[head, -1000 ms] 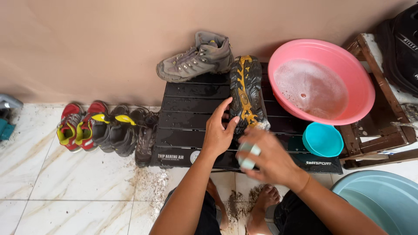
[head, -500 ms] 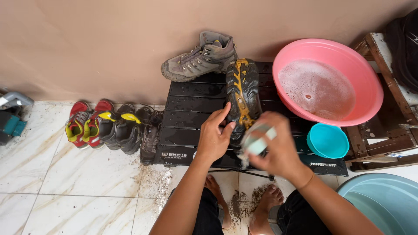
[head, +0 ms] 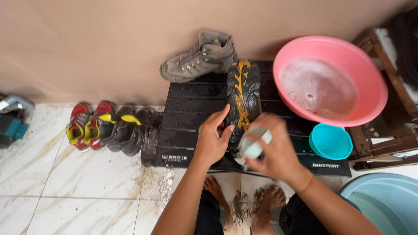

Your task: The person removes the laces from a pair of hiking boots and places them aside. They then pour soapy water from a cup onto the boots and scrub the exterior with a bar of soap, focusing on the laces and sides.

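A boot (head: pixel 243 98) lies sole up on a low black slatted table (head: pixel 191 117); its sole is black with yellow lugs. My left hand (head: pixel 214 139) rests against the boot's left side and steadies it. In my right hand (head: pixel 270 150) is a pale green scrub brush (head: pixel 254 142), held at the heel end of the sole; it is blurred. A second grey hiking boot (head: pixel 198 57) lies on its side at the table's back edge, against the wall.
A pink basin (head: pixel 374 89) of soapy water sits at the table's right, a small teal bowl (head: pixel 331 142) in front of it. Red sandals (head: pixel 82 126) and dark shoes (head: pixel 126 130) line the tiled floor at left. A pale blue tub (head: pixel 383 196) is lower right. Dirt lies around my bare feet (head: pixel 244 196).
My right hand has shifted the brush along the heel end of the sole, a scrubbing motion. The left hand stays on the boot. The camera view has drifted slightly.
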